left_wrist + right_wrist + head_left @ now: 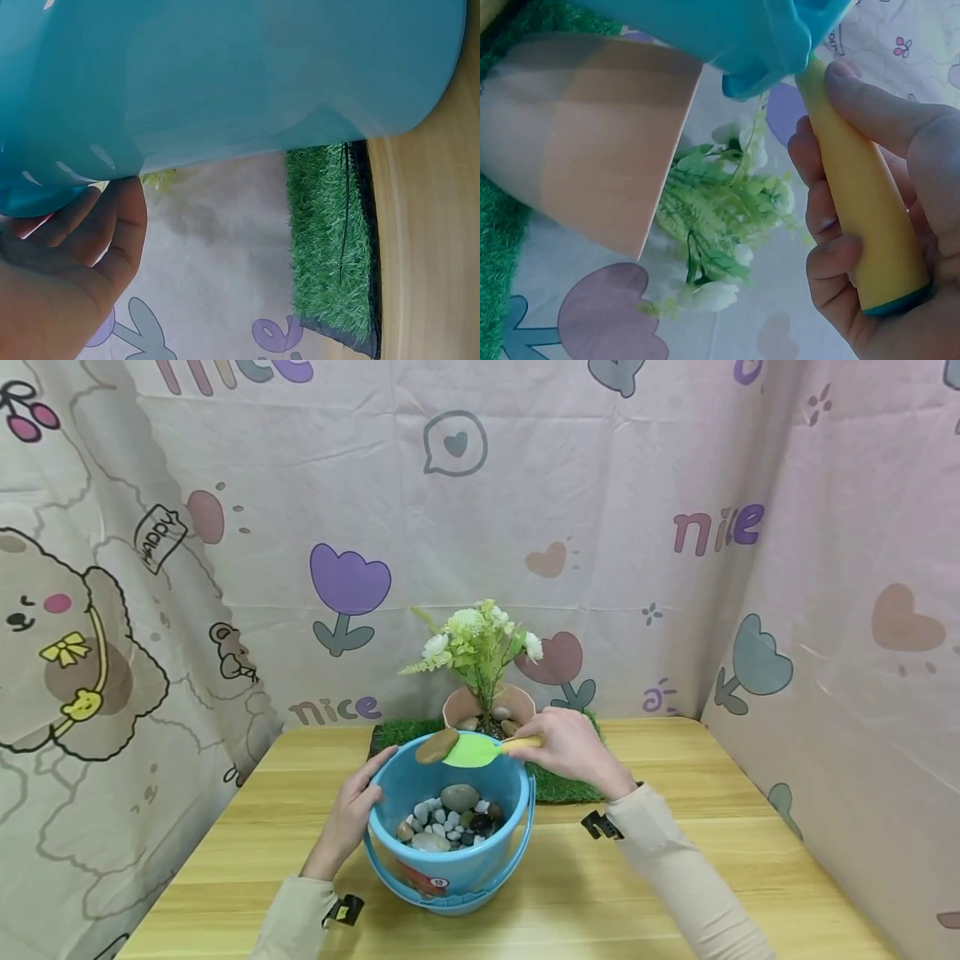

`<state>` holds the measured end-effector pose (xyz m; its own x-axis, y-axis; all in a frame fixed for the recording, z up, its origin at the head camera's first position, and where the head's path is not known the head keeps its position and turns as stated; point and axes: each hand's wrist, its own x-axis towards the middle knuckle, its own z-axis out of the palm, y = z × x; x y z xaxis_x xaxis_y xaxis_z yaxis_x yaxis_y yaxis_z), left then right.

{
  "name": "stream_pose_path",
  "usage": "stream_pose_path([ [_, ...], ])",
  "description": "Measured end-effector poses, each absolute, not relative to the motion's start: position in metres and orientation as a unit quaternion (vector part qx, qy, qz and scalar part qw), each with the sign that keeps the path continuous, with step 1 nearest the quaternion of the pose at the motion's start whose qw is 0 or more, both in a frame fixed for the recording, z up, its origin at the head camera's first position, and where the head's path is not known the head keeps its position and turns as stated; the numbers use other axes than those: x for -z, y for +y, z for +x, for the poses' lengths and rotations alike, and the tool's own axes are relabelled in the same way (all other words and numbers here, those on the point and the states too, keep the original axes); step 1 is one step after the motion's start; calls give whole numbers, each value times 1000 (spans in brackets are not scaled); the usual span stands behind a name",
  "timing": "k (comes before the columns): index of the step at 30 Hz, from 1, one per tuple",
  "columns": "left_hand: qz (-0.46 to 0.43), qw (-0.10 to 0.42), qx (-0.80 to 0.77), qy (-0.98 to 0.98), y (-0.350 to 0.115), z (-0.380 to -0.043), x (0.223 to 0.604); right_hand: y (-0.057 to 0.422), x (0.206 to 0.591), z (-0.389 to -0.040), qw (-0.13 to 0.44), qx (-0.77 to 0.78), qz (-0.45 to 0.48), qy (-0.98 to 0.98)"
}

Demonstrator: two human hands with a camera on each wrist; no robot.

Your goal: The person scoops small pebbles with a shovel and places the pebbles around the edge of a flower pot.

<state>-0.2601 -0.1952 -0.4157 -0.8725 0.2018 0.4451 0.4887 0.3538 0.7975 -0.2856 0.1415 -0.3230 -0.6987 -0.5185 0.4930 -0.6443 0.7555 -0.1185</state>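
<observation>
A blue bucket point(405, 781) stands on the table with its handle hanging down in front. My left hand point(348, 810) grips its left rim; the left wrist view shows fingers point(124, 232) against the outer wall. In my right hand point(570, 747) is a small trowel, its yellow handle point(870, 217) wrapped by the fingers. The trowel's light green blade point(472, 751) lies over the bucket's far rim. A smooth brown stone point(437, 747) is at the blade's tip, above the bucket. Inside the bucket lie several white, grey and dark pebbles point(431, 842).
Behind the bucket, a pale pink flowerpot point(607, 142) stands on a green artificial grass mat point(566, 785). White flowers with green leaves point(480, 647) rise from it, with stones around their base. A printed cloth point(465, 527) hangs around the wooden table point(660, 860).
</observation>
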Motion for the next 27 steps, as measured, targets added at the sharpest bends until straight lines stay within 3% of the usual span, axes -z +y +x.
stream_pose_path([
  [14, -206, 139, 530, -810, -195, -259, 416, 151, 329, -307, 243, -185, 233, -923],
  [27, -210, 142, 535, -806, -193, -259, 416, 159, 345, -331, 228, -143, 155, -951],
])
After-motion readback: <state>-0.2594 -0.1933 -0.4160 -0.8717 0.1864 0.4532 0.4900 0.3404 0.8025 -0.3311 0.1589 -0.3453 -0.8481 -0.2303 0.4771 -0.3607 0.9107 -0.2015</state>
